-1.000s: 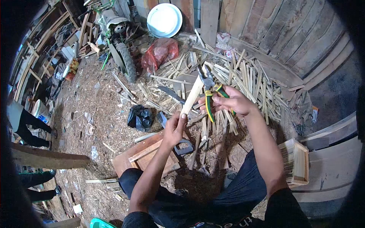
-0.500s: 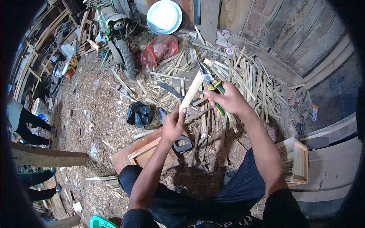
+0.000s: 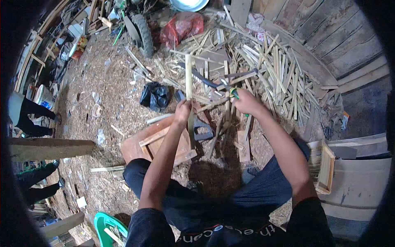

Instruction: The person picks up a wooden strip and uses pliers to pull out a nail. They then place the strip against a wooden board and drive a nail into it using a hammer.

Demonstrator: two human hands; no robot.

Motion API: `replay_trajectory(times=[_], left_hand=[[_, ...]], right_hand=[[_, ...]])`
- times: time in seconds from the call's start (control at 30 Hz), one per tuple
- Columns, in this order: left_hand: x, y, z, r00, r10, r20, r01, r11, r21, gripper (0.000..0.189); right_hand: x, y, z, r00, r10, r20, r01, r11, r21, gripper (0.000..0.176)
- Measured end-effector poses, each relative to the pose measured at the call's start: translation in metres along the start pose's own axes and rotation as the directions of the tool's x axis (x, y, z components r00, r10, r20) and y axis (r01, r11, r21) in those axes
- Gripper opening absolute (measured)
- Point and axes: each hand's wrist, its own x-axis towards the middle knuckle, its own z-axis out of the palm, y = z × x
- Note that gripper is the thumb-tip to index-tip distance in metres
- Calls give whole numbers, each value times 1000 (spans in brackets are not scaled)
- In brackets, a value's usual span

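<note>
My left hand (image 3: pixel 184 111) is closed around a pale wooden strip (image 3: pixel 188 78), which points away from me, nearly straight up in the view. To its right, my right hand (image 3: pixel 247 102) grips pliers with yellow and green handles (image 3: pixel 234 93). The pliers' jaws point left and are hard to make out against the wood scraps behind. A gap separates pliers and strip. Below my left hand, a grey tool handle (image 3: pixel 203 130) rests beside a brown wooden board (image 3: pixel 133 138).
A heap of thin wooden sticks (image 3: pixel 284 78) lies ahead right. Near it are a red plastic bag (image 3: pixel 183 29), a black plastic bag (image 3: pixel 155 98) and a tyre (image 3: pixel 142 35). A wooden crate (image 3: pixel 325 166) stands right, a green basin (image 3: pixel 101 226) lower left. Another person's legs (image 3: pixel 37 117) show left.
My right hand has drawn the pliers away from the strip's far end, downward in the view. The strip has swung from slanting right to nearly upright. My view has tilted down.
</note>
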Motion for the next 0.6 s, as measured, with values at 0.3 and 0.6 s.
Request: replay_trajectory(times=[0.3, 0.6], left_hand=[[-34, -76, -48, 996, -31, -87, 51, 969, 240, 14], [-55, -94, -51, 993, 121, 1, -117, 956, 267, 15]], right_hand=[[12, 88, 107, 960, 263, 97, -226, 931, -286, 24], [18, 13, 163, 997, -59, -40, 66, 978, 196, 45]])
